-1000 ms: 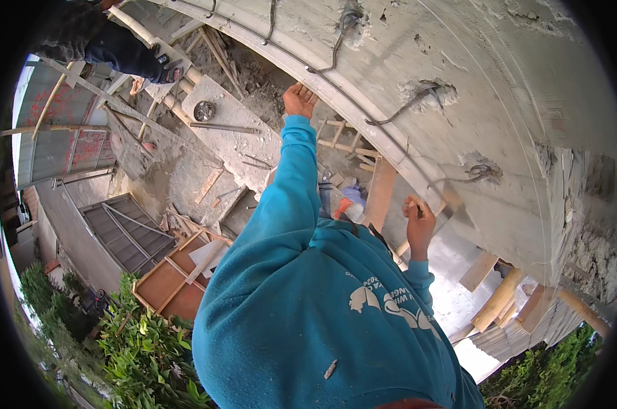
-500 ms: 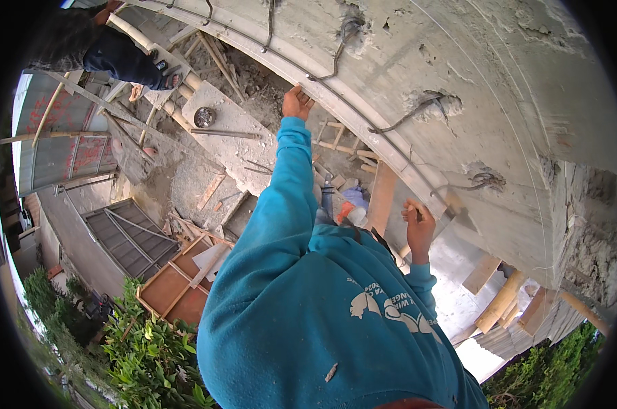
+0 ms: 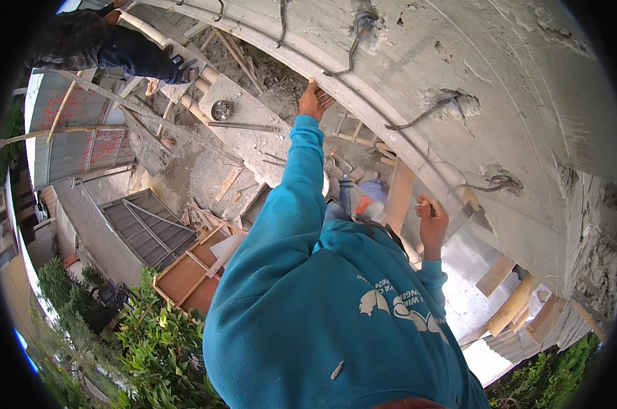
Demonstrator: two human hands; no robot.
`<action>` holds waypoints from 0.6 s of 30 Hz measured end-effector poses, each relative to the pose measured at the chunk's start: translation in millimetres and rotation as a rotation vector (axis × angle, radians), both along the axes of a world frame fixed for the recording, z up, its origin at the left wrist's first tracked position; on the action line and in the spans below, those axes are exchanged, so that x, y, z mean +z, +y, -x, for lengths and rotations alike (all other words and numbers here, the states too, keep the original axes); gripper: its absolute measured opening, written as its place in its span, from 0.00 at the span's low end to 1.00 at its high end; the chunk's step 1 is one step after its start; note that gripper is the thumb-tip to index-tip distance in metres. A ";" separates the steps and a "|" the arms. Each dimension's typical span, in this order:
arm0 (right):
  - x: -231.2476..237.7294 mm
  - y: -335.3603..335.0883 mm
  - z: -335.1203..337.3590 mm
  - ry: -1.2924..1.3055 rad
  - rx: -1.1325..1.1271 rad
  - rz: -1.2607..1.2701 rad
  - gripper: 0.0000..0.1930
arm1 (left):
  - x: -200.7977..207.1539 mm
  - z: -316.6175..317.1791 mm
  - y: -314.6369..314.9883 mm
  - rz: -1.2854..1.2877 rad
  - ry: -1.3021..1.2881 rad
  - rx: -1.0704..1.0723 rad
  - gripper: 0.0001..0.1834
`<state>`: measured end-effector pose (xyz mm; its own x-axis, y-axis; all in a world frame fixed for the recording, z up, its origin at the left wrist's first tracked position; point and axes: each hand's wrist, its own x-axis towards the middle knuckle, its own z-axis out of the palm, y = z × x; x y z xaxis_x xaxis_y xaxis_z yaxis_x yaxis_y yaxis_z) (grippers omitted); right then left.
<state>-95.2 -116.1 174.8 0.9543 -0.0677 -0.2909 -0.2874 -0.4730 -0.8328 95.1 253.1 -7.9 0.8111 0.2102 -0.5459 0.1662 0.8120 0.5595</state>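
A long pale strip (image 3: 378, 124) runs along the lower edge of the grey concrete wall (image 3: 417, 61). My left hand (image 3: 314, 102) reaches up at the end of a stretched arm, its thumb and fingers closed at the strip's lower edge. Along the strip lies a thin dark rod (image 3: 353, 95), with bent steel bars (image 3: 431, 110) coming out of rough holes in the concrete. My right hand (image 3: 432, 223) is raised near the strip's lower right end, apart from the wall. Its fingers are curled in a pinch; whatever they hold, if anything, is too small to make out.
At upper left another person (image 3: 138, 58) stands on bamboo poles. Beside them, a dusty plank platform (image 3: 243, 109) carries a round metal bowl (image 3: 222, 110) and a bar (image 3: 243, 127). An upright brown board (image 3: 399, 194) is below the strip; a wooden-framed panel (image 3: 192, 273) lies at left.
The whole view has shifted slightly, so the scene sits further right. My left hand remains at the strip's edge, and my right hand stays raised with curled fingers.
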 end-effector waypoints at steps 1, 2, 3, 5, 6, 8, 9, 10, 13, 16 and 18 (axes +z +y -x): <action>1.0 -0.2 0.1 0.001 -0.009 -0.004 0.13 | 1.9 -5.1 -6.6 -0.026 0.010 0.013 0.31; 2.8 -0.1 1.1 0.004 -0.023 -0.007 0.13 | 1.0 -2.8 -2.7 -0.049 0.012 0.047 0.31; 4.5 2.1 3.9 0.006 -0.042 -0.011 0.13 | -2.1 0.5 0.2 -0.072 0.014 0.076 0.32; 11.6 3.2 1.9 -0.007 -0.016 -0.009 0.13 | -25.9 -8.8 -3.7 -0.009 -0.035 0.064 0.33; 17.3 -0.6 -1.0 -0.046 -0.019 0.033 0.12 | -15.7 -9.9 -11.5 -0.017 0.021 0.037 0.34; 28.0 -0.1 -13.4 -0.152 0.034 0.148 0.10 | -14.7 -9.7 -0.1 -0.079 0.073 -0.002 0.35; 23.9 -1.9 -17.7 -0.231 -0.041 0.021 0.10 | -16.1 -12.6 3.8 -0.082 0.092 -0.039 0.35; 33.5 -3.0 -23.9 -0.234 -0.022 0.022 0.09 | -17.3 -14.5 8.5 -0.085 0.111 -0.073 0.34; 49.4 -11.6 -33.6 -0.320 0.002 0.079 0.10 | -10.2 -17.9 12.4 -0.073 0.096 -0.109 0.33; 41.6 -16.1 -31.4 -0.328 -0.036 -0.009 0.11 | -7.4 -15.8 18.0 -0.136 0.125 -0.185 0.34; 46.1 -18.4 -19.4 -0.211 -0.083 -0.038 0.11 | 11.0 -4.2 21.6 -0.261 0.132 -0.254 0.36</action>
